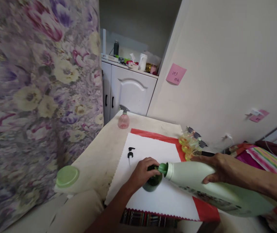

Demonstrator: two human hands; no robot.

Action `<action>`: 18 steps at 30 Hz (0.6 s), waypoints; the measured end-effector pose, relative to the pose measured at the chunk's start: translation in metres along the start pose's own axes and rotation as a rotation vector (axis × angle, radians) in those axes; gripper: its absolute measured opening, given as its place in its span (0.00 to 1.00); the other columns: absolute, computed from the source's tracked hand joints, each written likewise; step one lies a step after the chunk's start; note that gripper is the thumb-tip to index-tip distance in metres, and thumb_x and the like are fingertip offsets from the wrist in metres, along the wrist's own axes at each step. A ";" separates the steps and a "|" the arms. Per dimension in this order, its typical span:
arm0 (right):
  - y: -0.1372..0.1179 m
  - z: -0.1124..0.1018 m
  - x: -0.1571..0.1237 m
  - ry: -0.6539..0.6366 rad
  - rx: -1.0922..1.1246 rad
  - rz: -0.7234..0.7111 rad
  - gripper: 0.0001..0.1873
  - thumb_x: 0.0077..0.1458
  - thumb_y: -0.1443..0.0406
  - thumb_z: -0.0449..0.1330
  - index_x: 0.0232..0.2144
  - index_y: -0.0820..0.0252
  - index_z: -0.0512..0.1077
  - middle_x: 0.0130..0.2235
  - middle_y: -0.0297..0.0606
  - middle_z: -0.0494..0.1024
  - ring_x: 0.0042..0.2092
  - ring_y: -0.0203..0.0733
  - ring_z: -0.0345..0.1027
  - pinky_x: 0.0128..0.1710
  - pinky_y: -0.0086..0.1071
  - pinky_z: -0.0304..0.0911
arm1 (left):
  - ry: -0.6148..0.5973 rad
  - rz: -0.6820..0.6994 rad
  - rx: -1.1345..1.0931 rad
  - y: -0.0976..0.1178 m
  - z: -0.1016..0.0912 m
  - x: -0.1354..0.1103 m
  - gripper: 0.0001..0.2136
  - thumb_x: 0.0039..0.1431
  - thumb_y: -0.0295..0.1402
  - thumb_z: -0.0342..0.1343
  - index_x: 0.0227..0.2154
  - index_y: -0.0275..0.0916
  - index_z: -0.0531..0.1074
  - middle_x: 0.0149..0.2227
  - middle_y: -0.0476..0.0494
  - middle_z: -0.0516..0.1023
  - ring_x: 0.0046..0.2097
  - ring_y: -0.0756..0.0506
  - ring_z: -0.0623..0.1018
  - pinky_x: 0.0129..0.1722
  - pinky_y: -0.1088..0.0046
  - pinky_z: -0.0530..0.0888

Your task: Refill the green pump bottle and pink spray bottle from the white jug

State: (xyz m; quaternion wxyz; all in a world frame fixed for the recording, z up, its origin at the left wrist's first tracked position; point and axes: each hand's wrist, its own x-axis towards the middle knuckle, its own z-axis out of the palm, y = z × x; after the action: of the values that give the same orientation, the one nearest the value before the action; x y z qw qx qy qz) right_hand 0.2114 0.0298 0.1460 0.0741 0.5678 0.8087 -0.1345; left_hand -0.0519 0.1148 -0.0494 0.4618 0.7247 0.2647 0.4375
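Note:
My left hand point(142, 173) is closed round the top of a small dark green bottle point(152, 184), which stands on a white mat point(162, 202). A large pale green detergent bottle point(228, 194) lies tilted almost level in my right hand point(217, 166), whose fingers wrap its upper side. The green spout point(163, 168) of that bottle is at the small bottle's mouth; whether liquid flows, I cannot tell. On the mat, left of my left hand, rests a black pump head point(130, 154) with a pale tube.
A pink spray bottle point(123, 120) stands at the table's far left corner. Several yellowish bottles point(188, 145) cluster at the right edge by the wall. Red sheeting point(150, 133) lies under the mat. A light green lid point(67, 176) is at the lower left, near a floral curtain point(43, 81).

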 end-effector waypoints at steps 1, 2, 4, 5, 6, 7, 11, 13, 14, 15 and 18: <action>-0.001 -0.001 0.000 -0.002 0.007 -0.008 0.34 0.53 0.45 0.58 0.58 0.52 0.64 0.31 0.38 0.79 0.32 0.48 0.75 0.29 0.30 0.62 | 0.000 0.000 0.001 0.000 0.000 0.000 0.08 0.48 0.28 0.63 0.34 0.42 0.78 0.37 0.46 0.78 0.42 0.44 0.75 0.45 0.70 0.68; -0.002 -0.002 0.000 -0.007 0.014 -0.014 0.34 0.53 0.45 0.58 0.58 0.53 0.64 0.31 0.38 0.79 0.32 0.48 0.75 0.29 0.30 0.62 | 0.000 0.000 0.000 0.000 0.000 0.000 0.08 0.48 0.28 0.63 0.34 0.42 0.78 0.37 0.46 0.78 0.42 0.44 0.75 0.45 0.70 0.68; -0.004 -0.003 0.000 -0.018 0.019 -0.015 0.34 0.53 0.45 0.57 0.57 0.54 0.64 0.31 0.39 0.79 0.32 0.48 0.74 0.29 0.30 0.62 | 0.000 0.000 0.000 0.000 0.000 0.001 0.08 0.48 0.27 0.63 0.34 0.42 0.78 0.37 0.47 0.78 0.42 0.45 0.75 0.45 0.70 0.68; -0.005 -0.003 -0.001 -0.019 0.014 -0.010 0.34 0.53 0.45 0.57 0.57 0.54 0.65 0.31 0.39 0.79 0.31 0.48 0.74 0.29 0.30 0.62 | -0.002 -0.001 0.000 0.000 0.000 0.001 0.09 0.48 0.27 0.63 0.34 0.42 0.78 0.37 0.47 0.78 0.42 0.45 0.75 0.45 0.70 0.68; -0.005 -0.003 -0.001 -0.017 0.006 -0.005 0.34 0.53 0.45 0.57 0.57 0.54 0.65 0.31 0.39 0.79 0.31 0.48 0.74 0.29 0.30 0.62 | -0.004 -0.002 0.001 0.000 0.000 0.001 0.09 0.48 0.27 0.63 0.34 0.42 0.78 0.37 0.47 0.78 0.42 0.45 0.75 0.45 0.70 0.68; -0.005 -0.003 -0.001 -0.013 -0.001 -0.002 0.34 0.52 0.44 0.58 0.57 0.54 0.65 0.31 0.39 0.79 0.32 0.48 0.74 0.29 0.30 0.62 | -0.007 -0.003 0.003 0.000 0.000 0.001 0.08 0.47 0.27 0.63 0.33 0.42 0.78 0.37 0.47 0.78 0.42 0.45 0.75 0.45 0.71 0.68; -0.004 -0.003 -0.001 -0.016 0.022 -0.009 0.34 0.53 0.44 0.57 0.57 0.53 0.65 0.31 0.38 0.79 0.32 0.48 0.73 0.30 0.31 0.62 | -0.004 -0.008 0.010 0.001 0.000 0.001 0.08 0.48 0.27 0.63 0.33 0.41 0.78 0.37 0.47 0.78 0.42 0.45 0.75 0.45 0.71 0.68; -0.004 -0.003 -0.001 -0.017 0.047 -0.022 0.33 0.53 0.45 0.58 0.56 0.52 0.65 0.32 0.38 0.79 0.32 0.47 0.73 0.30 0.31 0.62 | -0.005 -0.009 0.011 0.002 0.000 0.001 0.08 0.48 0.27 0.63 0.33 0.41 0.78 0.37 0.46 0.78 0.42 0.45 0.75 0.45 0.71 0.68; -0.004 -0.004 -0.001 -0.015 0.054 -0.025 0.32 0.53 0.45 0.58 0.56 0.52 0.65 0.32 0.38 0.79 0.32 0.47 0.74 0.30 0.31 0.62 | -0.005 -0.009 0.011 0.002 0.000 0.001 0.08 0.48 0.27 0.63 0.33 0.41 0.78 0.37 0.47 0.78 0.42 0.45 0.75 0.45 0.71 0.68; -0.004 -0.004 -0.001 -0.012 0.054 -0.025 0.32 0.52 0.46 0.58 0.56 0.52 0.65 0.32 0.38 0.79 0.32 0.47 0.74 0.31 0.31 0.62 | -0.004 -0.007 0.010 0.002 0.000 0.000 0.08 0.48 0.27 0.63 0.33 0.41 0.78 0.37 0.47 0.78 0.42 0.45 0.75 0.44 0.71 0.68; -0.005 -0.004 -0.001 -0.010 0.023 -0.016 0.32 0.53 0.46 0.58 0.55 0.54 0.66 0.32 0.39 0.79 0.32 0.47 0.73 0.30 0.30 0.62 | 0.000 -0.004 0.002 0.002 0.000 0.000 0.08 0.48 0.27 0.63 0.33 0.41 0.78 0.37 0.47 0.78 0.42 0.45 0.75 0.45 0.71 0.68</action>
State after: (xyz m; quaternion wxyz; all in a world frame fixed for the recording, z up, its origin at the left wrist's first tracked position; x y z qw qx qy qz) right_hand 0.2068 0.0281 0.1504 0.0705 0.5615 0.8113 -0.1469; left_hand -0.0516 0.1140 -0.0476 0.4618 0.7248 0.2664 0.4363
